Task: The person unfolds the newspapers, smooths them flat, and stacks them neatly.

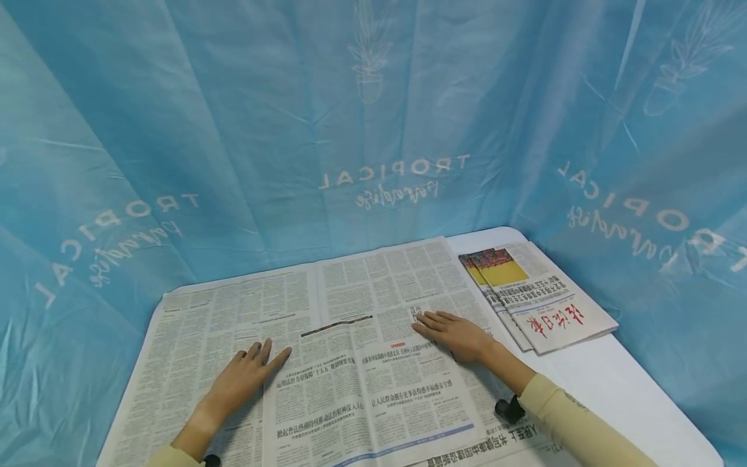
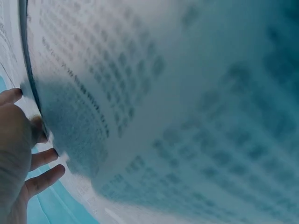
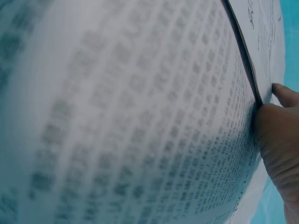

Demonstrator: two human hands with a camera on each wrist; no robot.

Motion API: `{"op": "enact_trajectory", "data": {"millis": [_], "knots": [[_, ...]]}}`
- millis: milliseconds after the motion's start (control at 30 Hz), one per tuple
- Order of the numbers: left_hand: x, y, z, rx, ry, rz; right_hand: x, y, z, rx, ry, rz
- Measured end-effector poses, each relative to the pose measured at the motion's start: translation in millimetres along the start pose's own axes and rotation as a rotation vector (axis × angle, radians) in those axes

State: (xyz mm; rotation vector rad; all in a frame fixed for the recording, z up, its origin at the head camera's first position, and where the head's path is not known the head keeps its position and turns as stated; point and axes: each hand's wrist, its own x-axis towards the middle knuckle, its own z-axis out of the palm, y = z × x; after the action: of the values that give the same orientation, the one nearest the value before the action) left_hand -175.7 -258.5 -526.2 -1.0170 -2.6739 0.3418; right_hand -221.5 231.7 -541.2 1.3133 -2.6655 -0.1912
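Observation:
A folded newspaper (image 1: 403, 395) lies over a wide spread-out newspaper (image 1: 233, 311) on the table. My left hand (image 1: 248, 370) has its fingers spread at the folded newspaper's left edge, over the spread sheet. Across from it, my right hand (image 1: 458, 336) lies palm down at the folded newspaper's upper right corner, fingers stretched out to the left. In the left wrist view, the left hand (image 2: 16, 154) is beside the paper's edge with several fingertips showing. The right wrist view shows the right hand (image 3: 280, 133) right at a paper edge, most of its fingers hidden.
Two folded newspapers (image 1: 554, 305) with red lettering and a yellow picture overlap at the table's right. The white table (image 1: 642, 402) shows along the right side. Blue curtains (image 1: 262, 130) with printed lettering hang close behind and on both sides.

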Motion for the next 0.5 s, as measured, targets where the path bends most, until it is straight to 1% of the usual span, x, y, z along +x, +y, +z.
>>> {"op": "enact_trajectory", "data": {"millis": [100, 167, 300, 433, 500], "knots": [[2.7, -3.1, -1.5, 0.017, -0.006, 0.008, 0.7, -0.1, -0.1, 0.023, 0.001, 0.02], [4.7, -3.3, -1.1, 0.024, 0.003, 0.016, -0.1, -0.7, -0.4, 0.034, 0.004, 0.027], [4.2, 1.9, 2.4, 0.029, 0.028, 0.035, -2.4, -0.7, -0.2, 0.035, 0.019, 0.017], [-0.4, 6.5, 5.6, 0.023, 0.023, 0.011, -1.4, 0.7, 1.2, 0.025, 0.045, -0.007], [1.1, 6.8, 5.2, 0.02, 0.027, -0.001, -2.1, 1.4, 3.1, 0.024, 0.05, -0.004]]}}
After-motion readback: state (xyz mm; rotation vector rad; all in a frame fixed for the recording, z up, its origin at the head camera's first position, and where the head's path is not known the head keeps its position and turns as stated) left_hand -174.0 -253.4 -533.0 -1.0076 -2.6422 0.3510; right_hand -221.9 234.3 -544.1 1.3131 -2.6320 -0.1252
